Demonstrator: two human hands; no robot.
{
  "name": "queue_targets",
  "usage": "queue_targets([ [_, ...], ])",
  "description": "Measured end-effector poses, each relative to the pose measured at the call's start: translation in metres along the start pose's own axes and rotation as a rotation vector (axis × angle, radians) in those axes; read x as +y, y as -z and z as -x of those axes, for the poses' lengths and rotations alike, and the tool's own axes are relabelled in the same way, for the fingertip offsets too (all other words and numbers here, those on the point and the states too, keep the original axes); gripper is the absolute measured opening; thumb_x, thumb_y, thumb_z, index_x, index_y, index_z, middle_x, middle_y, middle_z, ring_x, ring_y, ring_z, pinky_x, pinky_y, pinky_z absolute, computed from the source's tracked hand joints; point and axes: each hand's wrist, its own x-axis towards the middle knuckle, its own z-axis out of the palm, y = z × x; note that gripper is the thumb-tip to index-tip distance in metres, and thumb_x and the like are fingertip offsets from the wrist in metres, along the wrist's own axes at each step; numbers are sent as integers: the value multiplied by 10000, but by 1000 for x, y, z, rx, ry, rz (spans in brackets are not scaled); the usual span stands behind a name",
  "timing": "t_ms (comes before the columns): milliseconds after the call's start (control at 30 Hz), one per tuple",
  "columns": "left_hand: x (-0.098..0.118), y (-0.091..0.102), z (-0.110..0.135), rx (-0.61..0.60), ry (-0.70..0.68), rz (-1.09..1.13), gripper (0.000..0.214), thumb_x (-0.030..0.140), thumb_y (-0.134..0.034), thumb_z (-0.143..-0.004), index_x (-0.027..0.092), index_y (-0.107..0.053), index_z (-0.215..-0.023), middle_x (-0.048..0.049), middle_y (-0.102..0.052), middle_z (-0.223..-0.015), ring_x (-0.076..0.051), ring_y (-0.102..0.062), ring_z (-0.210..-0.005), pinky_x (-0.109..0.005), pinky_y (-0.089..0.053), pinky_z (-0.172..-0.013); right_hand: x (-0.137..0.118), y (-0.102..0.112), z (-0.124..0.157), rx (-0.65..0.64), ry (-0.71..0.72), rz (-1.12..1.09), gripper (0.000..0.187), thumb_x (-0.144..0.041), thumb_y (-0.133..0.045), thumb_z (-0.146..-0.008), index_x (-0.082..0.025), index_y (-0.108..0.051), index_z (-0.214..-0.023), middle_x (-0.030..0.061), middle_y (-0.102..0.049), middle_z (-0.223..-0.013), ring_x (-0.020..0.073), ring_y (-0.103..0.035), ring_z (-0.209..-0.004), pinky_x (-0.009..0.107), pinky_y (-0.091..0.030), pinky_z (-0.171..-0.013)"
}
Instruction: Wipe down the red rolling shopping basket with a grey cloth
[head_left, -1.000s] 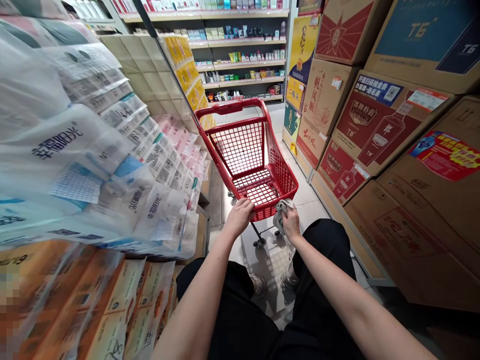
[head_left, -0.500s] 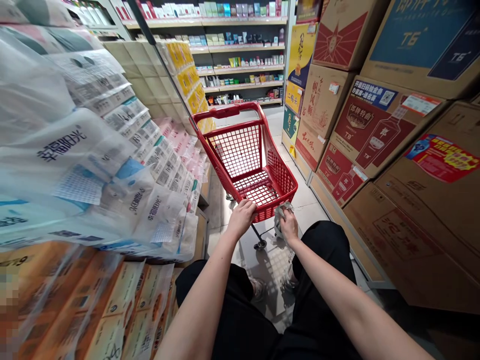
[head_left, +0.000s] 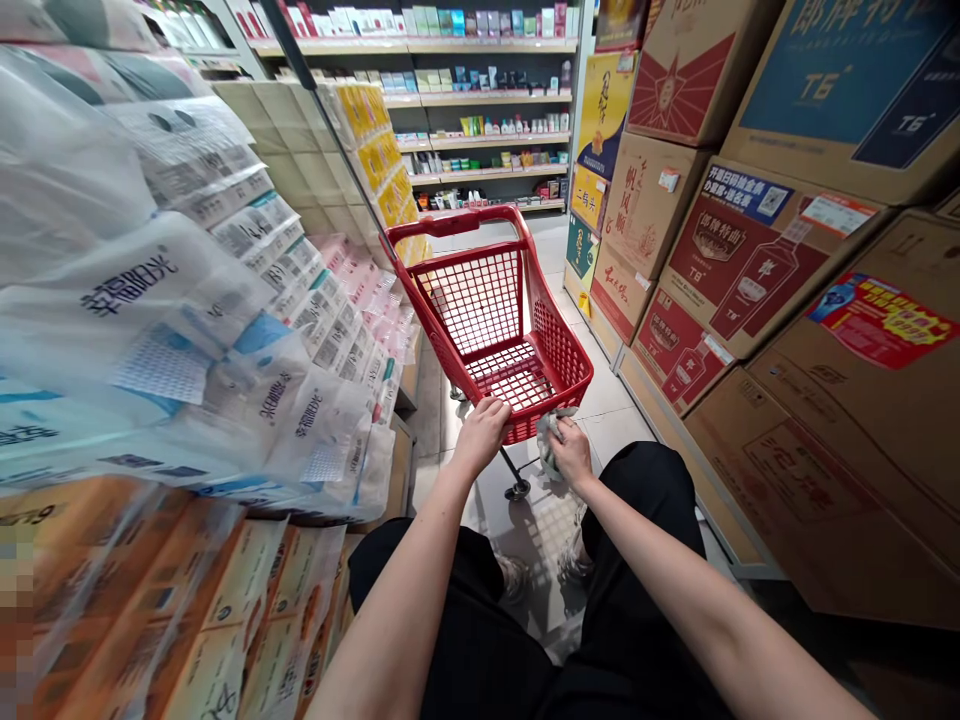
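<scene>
A red plastic shopping cart (head_left: 459,350) with a lattice basket stands in front of me, its handle bar on the far side. My left hand (head_left: 484,432) is closed over the near rim of the basket, at its left corner. In my right hand (head_left: 571,452) is a crumpled, pale grey-green cloth (head_left: 549,440). The cloth lies against the outside of the basket's near wall, right of my left hand. Nothing lies in the basket that I can make out.
Wrapped tissue packs (head_left: 247,300) are piled high on the left, above orange packages (head_left: 112,600). Stacked cartons (head_left: 757,270) line the right. Shelves of small goods (head_left: 487,130) stand beyond the cart. A dark pole (head_left: 289,45) rises by the cart's left side.
My right hand and the cloth have moved a little to the left along the basket's near wall. My left hand stays on the rim, and the cart has hardly moved.
</scene>
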Motion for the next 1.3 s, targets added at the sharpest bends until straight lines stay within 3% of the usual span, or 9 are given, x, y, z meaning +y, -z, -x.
queue_targets([
  [133,0,0,0,1,-5,-4,89,227,-515,-836,204,-510,-923,-66,-576,-990,-239,-444,-1105,-379,-432,-912,-10,0,3,-45,82,-1,206,-250,-441,-876,-223,-633,-945,60,-614,-1024,189,-558,-966,280,-431,-849],
  [300,-2,-2,0,11,-1,-12,83,221,-509,-840,207,-505,-922,-65,-573,-986,-235,-444,-1112,-383,-430,-923,-23,-13,5,-32,40,69,250,-218,-417,-876,-209,-616,-1026,79,-609,-1051,207,-549,-981,304,-439,-853],
  [433,-7,-1,3,5,-4,-7,80,213,-531,-823,211,-504,-899,-64,-572,-972,-235,-444,-1130,-389,-424,-948,-11,-8,17,-134,131,91,235,-215,-461,-852,-241,-630,-1014,50,-622,-1018,199,-553,-973,281,-442,-829],
  [567,-8,1,6,2,-4,4,70,203,-516,-827,216,-502,-894,-68,-574,-992,-233,-439,-1143,-392,-424,-952,10,-7,29,-53,-16,94,211,-219,-438,-852,-217,-632,-936,60,-618,-963,194,-573,-873,278,-449,-760],
  [800,-6,-1,5,6,2,-4,93,219,-525,-827,209,-494,-913,-75,-572,-1011,-244,-433,-1145,-397,-434,-936,10,-23,4,34,-74,103,222,-199,-445,-831,-188,-634,-946,98,-618,-1040,215,-554,-983,306,-436,-834],
  [933,-7,-1,4,13,5,-14,76,202,-522,-825,207,-495,-896,-73,-571,-994,-243,-435,-1140,-396,-433,-941,5,-16,3,-18,-63,118,183,-219,-478,-826,-205,-647,-897,84,-632,-1002,208,-572,-932,294,-447,-797],
  [1067,-7,1,4,8,0,-19,63,205,-521,-826,209,-497,-884,-73,-568,-970,-241,-445,-1124,-392,-435,-939,0,-14,10,-71,87,129,214,-238,-486,-837,-229,-635,-991,70,-621,-1079,211,-546,-1004,301,-441,-846],
  [1167,-4,1,4,10,5,-15,68,214,-517,-830,211,-500,-896,-73,-569,-984,-236,-438,-1136,-398,-427,-952,-7,-25,9,-51,53,175,259,-205,-474,-839,-218,-613,-1057,96,-596,-1138,223,-536,-1023,319,-440,-849],
  [1300,-4,0,5,9,15,-14,66,219,-511,-836,212,-503,-901,-71,-570,-1008,-230,-433,-1149,-397,-427,-954,-12,-28,5,-115,34,220,183,-197,-497,-822,-211,-629,-947,99,-617,-1044,218,-559,-954,312,-445,-815],
])
